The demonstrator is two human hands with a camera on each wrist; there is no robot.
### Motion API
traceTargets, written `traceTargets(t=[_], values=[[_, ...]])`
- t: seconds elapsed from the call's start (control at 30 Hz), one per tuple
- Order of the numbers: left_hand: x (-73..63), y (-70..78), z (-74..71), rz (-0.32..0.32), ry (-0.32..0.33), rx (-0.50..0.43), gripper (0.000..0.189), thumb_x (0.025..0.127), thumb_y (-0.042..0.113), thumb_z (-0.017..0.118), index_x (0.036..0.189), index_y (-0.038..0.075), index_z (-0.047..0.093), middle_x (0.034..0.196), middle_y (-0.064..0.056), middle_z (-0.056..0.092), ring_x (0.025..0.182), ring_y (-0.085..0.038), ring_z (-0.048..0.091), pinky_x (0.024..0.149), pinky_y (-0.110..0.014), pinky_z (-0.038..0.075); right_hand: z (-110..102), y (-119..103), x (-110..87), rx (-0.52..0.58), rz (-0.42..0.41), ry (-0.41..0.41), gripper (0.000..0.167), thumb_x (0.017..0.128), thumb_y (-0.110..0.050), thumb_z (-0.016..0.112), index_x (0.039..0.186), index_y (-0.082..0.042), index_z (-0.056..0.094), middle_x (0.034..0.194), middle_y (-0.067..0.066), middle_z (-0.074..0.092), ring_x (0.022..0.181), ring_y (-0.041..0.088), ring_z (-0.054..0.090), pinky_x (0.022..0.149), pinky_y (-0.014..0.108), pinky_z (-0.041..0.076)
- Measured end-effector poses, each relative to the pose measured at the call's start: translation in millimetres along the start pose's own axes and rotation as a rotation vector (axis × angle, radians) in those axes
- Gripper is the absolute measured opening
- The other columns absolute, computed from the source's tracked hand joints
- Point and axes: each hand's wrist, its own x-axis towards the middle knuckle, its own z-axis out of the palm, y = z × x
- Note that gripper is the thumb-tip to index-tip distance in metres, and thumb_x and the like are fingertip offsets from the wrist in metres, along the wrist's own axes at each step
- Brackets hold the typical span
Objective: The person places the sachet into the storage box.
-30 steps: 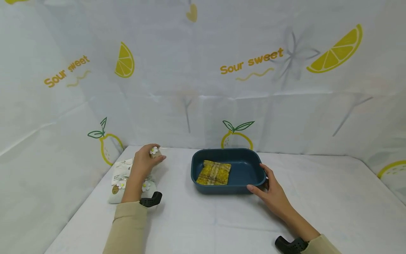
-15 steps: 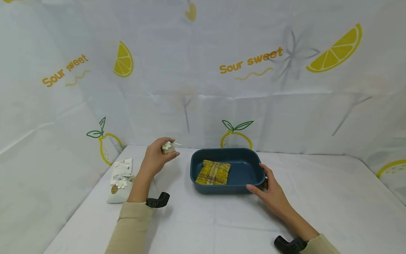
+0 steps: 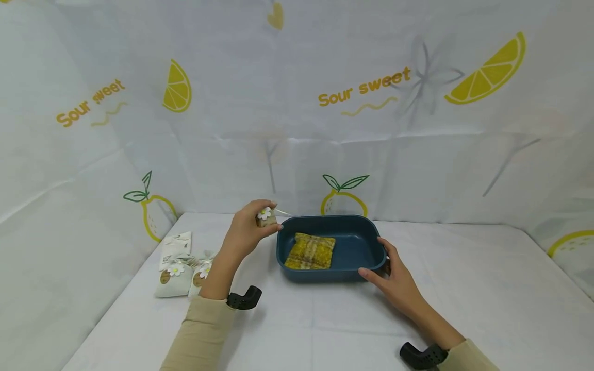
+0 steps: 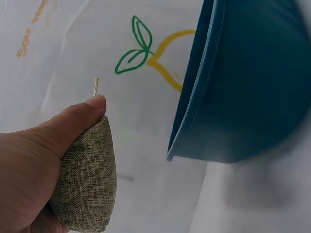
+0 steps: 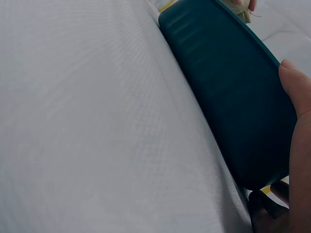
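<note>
My left hand (image 3: 244, 230) pinches a small grey-green cloth sachet (image 4: 88, 177) between thumb and fingers. In the head view a white daisy shows on the sachet, and a thin cord sticks out from it. It is held up beside the left end of a dark blue rectangular tub (image 3: 331, 276). Around the tub's right end, my right hand (image 3: 402, 288) grips with the thumb at the near rim (image 5: 281, 65) and fingers on the far side. Inside the tub's left half lies a flat yellow plaid pouch (image 3: 310, 251).
At the table's left side lie a white daisy pouch (image 3: 174, 282) and a second one (image 3: 197, 283), partly behind my left forearm. A white printed packet (image 3: 176, 247) lies behind them. A lemon-print cloth (image 3: 260, 154) rises behind the white-covered table (image 3: 352, 330).
My left hand has carried the sachet right, from above the pouches to the tub's left end, uncovering the second white pouch. My right hand has kept its grip on the tub.
</note>
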Motion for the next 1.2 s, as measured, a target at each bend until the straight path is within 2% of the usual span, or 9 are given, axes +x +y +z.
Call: traceTargets(t=[0.03, 0.3, 0.33, 0.43, 0.57, 0.73, 0.83, 1.03, 1.2], values=[[0.7, 2.8, 2.3, 0.014, -0.002, 0.003, 0.052, 0.086, 0.031, 0.081, 0.133, 0.019, 0.063, 0.141, -0.003, 0.06, 0.099, -0.022, 0.066, 0.079, -0.035, 0.056, 0, 0, 0.3, 0.0, 0.0, 0.0, 0.09, 0.096, -0.035, 0.07, 0.162, -0.012, 0.014, 0.157, 0.031, 0.035, 0.134, 0.049, 0.052, 0.106, 0.062, 0.046], [4.3, 22.5, 22.8, 0.108, -0.041, 0.038, 0.047, 0.086, 0.031, 0.081, 0.129, 0.019, 0.066, 0.144, -0.004, 0.059, 0.073, -0.013, 0.055, 0.07, -0.03, 0.05, 5, 1, 2.9, 0.022, 0.002, -0.004, 0.089, 0.096, -0.036, 0.07, 0.162, -0.015, 0.014, 0.163, 0.026, 0.028, 0.134, 0.047, 0.053, 0.106, 0.061, 0.046], [4.9, 24.7, 25.6, 0.117, -0.045, 0.041, 0.047, 0.085, 0.03, 0.082, 0.129, 0.019, 0.066, 0.143, -0.004, 0.06, 0.074, -0.014, 0.056, 0.071, -0.03, 0.051, 6, 1, 3.2, 0.024, 0.001, -0.006, 0.089, 0.096, -0.036, 0.07, 0.162, -0.015, 0.014, 0.163, 0.026, 0.027, 0.135, 0.047, 0.052, 0.107, 0.061, 0.046], [8.1, 33.1, 33.3, 0.131, -0.067, 0.048, 0.047, 0.085, 0.031, 0.082, 0.127, 0.02, 0.067, 0.142, -0.002, 0.061, 0.091, -0.018, 0.065, 0.082, -0.034, 0.056, 9, 1, 3.8, 0.026, -0.002, -0.005, 0.089, 0.096, -0.036, 0.069, 0.162, -0.015, 0.014, 0.165, 0.025, 0.024, 0.138, 0.047, 0.049, 0.108, 0.061, 0.045], [14.6, 47.1, 42.5, 0.144, -0.094, 0.064, 0.049, 0.085, 0.033, 0.082, 0.129, 0.02, 0.066, 0.142, -0.001, 0.061, 0.114, -0.021, 0.065, 0.096, -0.038, 0.056, 9, 1, 4.0, 0.015, 0.005, 0.005, 0.09, 0.095, -0.039, 0.07, 0.162, -0.015, 0.015, 0.164, 0.025, 0.026, 0.137, 0.047, 0.05, 0.109, 0.061, 0.044], [24.5, 66.0, 55.7, 0.159, -0.095, 0.043, 0.051, 0.085, 0.033, 0.082, 0.13, 0.018, 0.065, 0.142, -0.001, 0.06, 0.095, -0.018, 0.064, 0.088, -0.035, 0.057, 6, 3, 1.7, 0.001, 0.02, 0.011, 0.09, 0.095, -0.039, 0.07, 0.162, -0.013, 0.014, 0.164, 0.026, 0.026, 0.137, 0.047, 0.05, 0.109, 0.061, 0.044], [29.5, 74.4, 66.3, 0.158, -0.108, 0.028, 0.051, 0.085, 0.035, 0.081, 0.131, 0.019, 0.065, 0.142, -0.002, 0.06, 0.091, -0.017, 0.063, 0.086, -0.034, 0.056, 5, 4, 0.4, 0.008, 0.014, 0.011, 0.089, 0.096, -0.037, 0.069, 0.162, -0.013, 0.014, 0.164, 0.026, 0.026, 0.138, 0.047, 0.048, 0.109, 0.06, 0.044], [34.8, 79.0, 84.5, 0.163, -0.163, 0.011, 0.05, 0.085, 0.036, 0.081, 0.13, 0.021, 0.065, 0.142, 0.0, 0.06, 0.12, -0.019, 0.062, 0.095, -0.034, 0.056, 6, 3, 1.0, 0.024, 0.007, 0.009, 0.09, 0.095, -0.038, 0.07, 0.161, -0.012, 0.015, 0.164, 0.026, 0.025, 0.142, 0.047, 0.044, 0.111, 0.06, 0.043], [34.9, 77.5, 94.8, 0.148, -0.157, -0.002, 0.05, 0.084, 0.034, 0.082, 0.13, 0.021, 0.065, 0.142, 0.002, 0.061, 0.121, -0.019, 0.061, 0.095, -0.031, 0.056, 5, 2, 1.8, 0.015, 0.012, 0.007, 0.09, 0.095, -0.039, 0.07, 0.161, -0.012, 0.015, 0.164, 0.026, 0.026, 0.141, 0.047, 0.045, 0.111, 0.06, 0.043]])
